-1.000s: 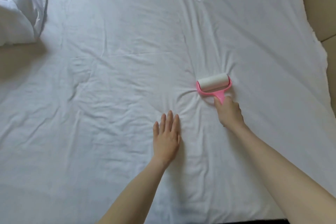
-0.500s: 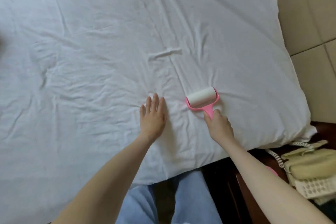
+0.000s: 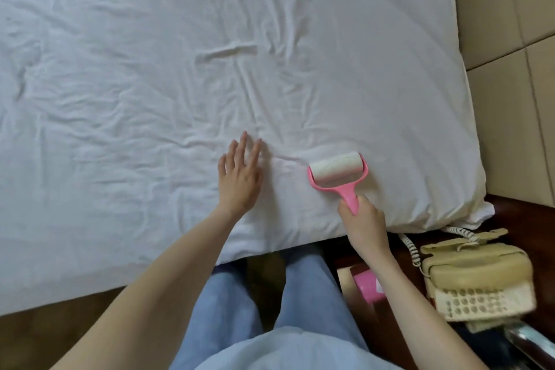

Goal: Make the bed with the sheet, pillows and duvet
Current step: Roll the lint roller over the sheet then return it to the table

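Currently on sheet prep: white sheet point(image 3: 150, 84) spread over bed, heavy wrinkles toward left, no pillows or duvet in shot. Left hand point(image 3: 238, 179) flat on sheet, fingers spread, pinning fabric. Right hand point(image 3: 365, 219) curled round handle of pink lint roller point(image 3: 338, 173), roll down on sheet near bed's right corner. Beige phone point(image 3: 477, 276) on dark nightstand point(image 3: 516, 219) far right. Next, likely: roll remaining strip, flatten left-side creases, then fetch pillows.

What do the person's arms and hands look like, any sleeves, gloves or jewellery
Both forearms are bare up to the frame edge, no sleeves showing. The left hand and right hand wear no gloves; no rings, watch or bracelets are visible.
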Tool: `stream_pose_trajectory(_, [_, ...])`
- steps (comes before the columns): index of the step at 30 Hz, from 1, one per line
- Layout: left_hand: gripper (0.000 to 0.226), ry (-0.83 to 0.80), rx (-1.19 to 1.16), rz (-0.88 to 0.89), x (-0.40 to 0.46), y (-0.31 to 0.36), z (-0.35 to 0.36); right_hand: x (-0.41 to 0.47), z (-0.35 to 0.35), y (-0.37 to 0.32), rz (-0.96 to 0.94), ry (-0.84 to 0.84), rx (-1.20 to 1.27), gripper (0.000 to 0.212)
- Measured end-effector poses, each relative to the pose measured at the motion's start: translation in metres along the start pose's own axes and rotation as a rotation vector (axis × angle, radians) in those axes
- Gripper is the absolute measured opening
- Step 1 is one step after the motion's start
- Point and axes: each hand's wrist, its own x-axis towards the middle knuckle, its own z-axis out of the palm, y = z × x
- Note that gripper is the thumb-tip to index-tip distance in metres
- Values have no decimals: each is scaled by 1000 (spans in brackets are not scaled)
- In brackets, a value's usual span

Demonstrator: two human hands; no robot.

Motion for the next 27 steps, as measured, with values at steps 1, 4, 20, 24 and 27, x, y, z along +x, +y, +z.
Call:
stream_pose_trajectory(1, [63,-3,-16,-11,1,14,3,2,-7,11,-3,-11,-22,24])
stream_pose_trajectory(4, [62,4,-64,-51,6,55,6,6,-23,33,13,-7,-19,24])
stream_pose_trajectory(20, [63,24,-54,-140,59,47,-22,100,-29,-41,-14,-64,78,23])
stream_pose_trajectory(24, [63,34,-63,-122,77,40,-34,133,-37,-93,-22,-73,72,21])
stream_pose_trajectory(27, [64,39,-60,-88,95,32,-46,154,-41,-131,-22,-61,66,19])
